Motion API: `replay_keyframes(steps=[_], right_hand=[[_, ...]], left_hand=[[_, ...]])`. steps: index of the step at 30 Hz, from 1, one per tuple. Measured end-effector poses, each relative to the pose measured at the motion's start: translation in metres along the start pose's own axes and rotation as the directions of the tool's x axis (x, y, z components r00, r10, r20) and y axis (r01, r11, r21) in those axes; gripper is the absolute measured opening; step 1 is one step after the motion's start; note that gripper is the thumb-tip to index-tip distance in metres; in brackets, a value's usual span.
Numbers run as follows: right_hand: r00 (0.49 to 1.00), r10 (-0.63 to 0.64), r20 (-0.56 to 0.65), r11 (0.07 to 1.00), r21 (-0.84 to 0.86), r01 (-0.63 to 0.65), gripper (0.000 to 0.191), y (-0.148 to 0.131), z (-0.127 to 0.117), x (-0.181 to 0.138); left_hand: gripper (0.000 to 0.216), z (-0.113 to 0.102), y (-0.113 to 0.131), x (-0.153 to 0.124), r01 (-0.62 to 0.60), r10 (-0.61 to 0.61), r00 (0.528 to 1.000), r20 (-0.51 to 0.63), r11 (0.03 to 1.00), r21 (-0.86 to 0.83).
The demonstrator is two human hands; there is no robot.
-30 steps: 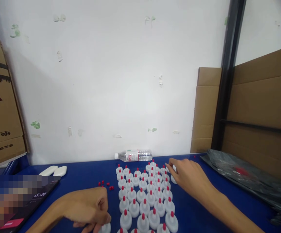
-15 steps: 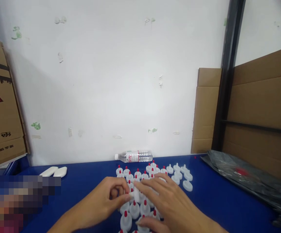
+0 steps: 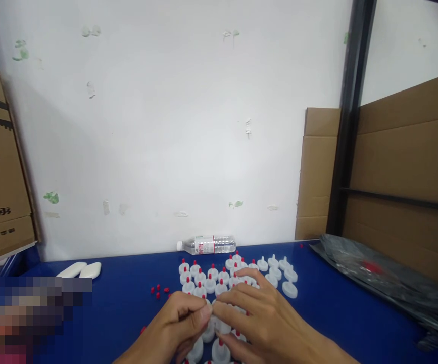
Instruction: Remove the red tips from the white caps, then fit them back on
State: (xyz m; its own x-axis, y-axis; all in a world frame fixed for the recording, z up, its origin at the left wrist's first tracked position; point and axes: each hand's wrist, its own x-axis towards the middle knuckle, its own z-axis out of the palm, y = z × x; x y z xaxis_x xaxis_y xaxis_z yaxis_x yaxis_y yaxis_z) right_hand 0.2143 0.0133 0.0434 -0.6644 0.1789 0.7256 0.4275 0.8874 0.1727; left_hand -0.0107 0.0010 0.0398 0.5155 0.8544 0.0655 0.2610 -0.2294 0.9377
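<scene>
On a blue table (image 3: 101,313), 7 bare white caps (image 3: 275,273) sit beyond the right hand (image 3: 266,316), at least 5 loose red tips (image 3: 157,296) lie past the left hand (image 3: 177,323), and many red-tipped caps (image 3: 210,285), too hidden to count, fill the middle. The right hand's half-curled fingers hold 1 whitish cap (image 3: 223,326) against the left's pinched thumb and forefinger, their grip hidden. Behind, 1 clear bottle (image 3: 223,244) lies sideways, contents indistinct.

The blue tabletop (image 3: 120,278) is backed by a scuffed white wall (image 3: 165,126), bordered at right by a dark upright post (image 3: 349,116).
</scene>
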Motion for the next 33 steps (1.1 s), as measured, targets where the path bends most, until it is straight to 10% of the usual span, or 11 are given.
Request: replay_keyframes(steps=[5, 14, 18, 22, 33], right_hand=[[0.997, -0.052, -0.051, 0.995, -0.087, 0.048, 0.019, 0.001, -0.010, 0.004], [0.989, -0.069, -0.127, 0.980, -0.195, 0.043, 0.020, 0.014, -0.021, 0.003], [0.976, 0.089, -0.197, 0.971, -0.203, -0.129, 0.015, 0.043, -0.035, -0.005], [0.972, 0.200, -0.126, 0.934, -0.276, -0.228, 0.019, 0.062, -0.032, -0.009], [0.942, 0.332, -0.049, 0.909, -0.252, -0.333, 0.033, 0.071, -0.030, -0.012]], left_hand=[[0.065, 0.004, -0.008, 0.006, 0.051, -0.039, 0.998, 0.039, 0.926, -0.374], [0.064, -0.005, 0.020, -0.004, 0.074, -0.101, 0.994, -0.028, 0.864, -0.499], [0.053, -0.053, 0.023, -0.003, -0.104, 0.097, 0.916, -0.389, 0.995, 0.003], [0.050, -0.085, 0.004, -0.001, 0.042, 0.145, 0.938, -0.316, 0.856, 0.516], [0.030, -0.061, -0.011, 0.001, 0.131, 0.038, 0.985, -0.166, 0.459, 0.879]])
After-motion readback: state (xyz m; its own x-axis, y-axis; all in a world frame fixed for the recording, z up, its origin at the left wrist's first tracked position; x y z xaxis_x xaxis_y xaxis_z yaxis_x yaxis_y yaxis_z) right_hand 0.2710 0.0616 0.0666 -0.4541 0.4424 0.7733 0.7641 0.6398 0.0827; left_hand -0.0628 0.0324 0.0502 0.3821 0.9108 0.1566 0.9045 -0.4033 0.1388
